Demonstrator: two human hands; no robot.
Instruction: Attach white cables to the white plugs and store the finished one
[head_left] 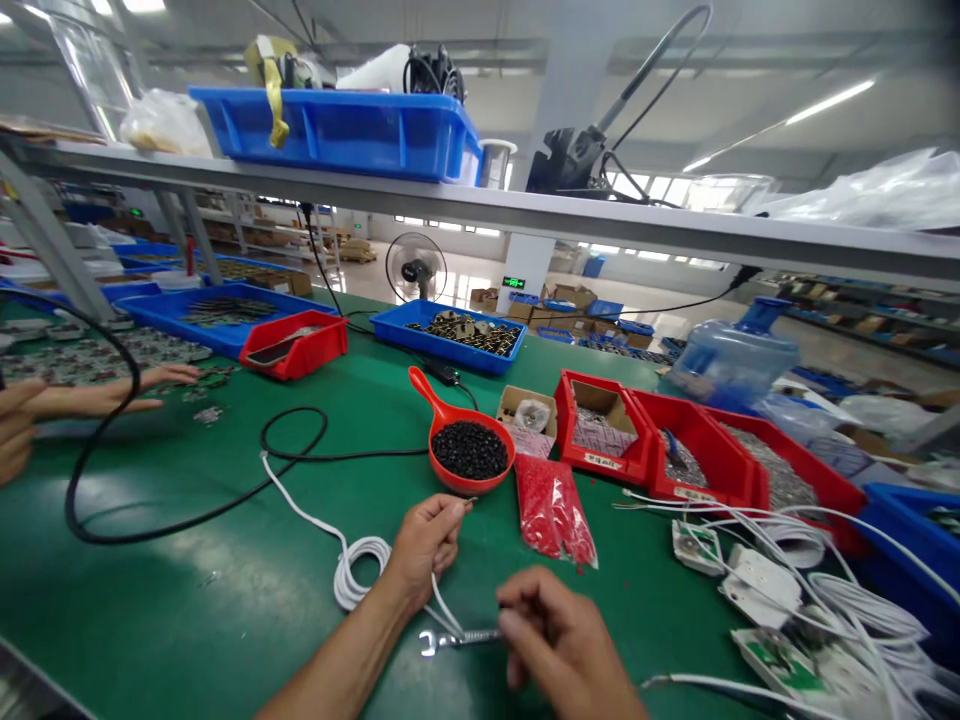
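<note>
My left hand (426,548) is closed in a pinch on a white cable, whose thin end sticks out past the fingertips. The cable's coil (358,575) lies on the green table beside my wrist. To the right, my right hand (562,640) has thumb and fingers together around a tiny dark thing that I cannot make out. A metal open-end wrench (457,640) lies between the hands, its far end hidden by my right fingers. Just beyond my left hand is an orange-red ladle-like bowl (471,484) of small black parts (469,450).
A bag of red parts (553,508) and red bins (604,455) stand to the right, near white cables with circuit boards (697,548). A black cable (187,525) loops at left, near a co-worker's hands (142,392). A shelf (480,200) crosses overhead.
</note>
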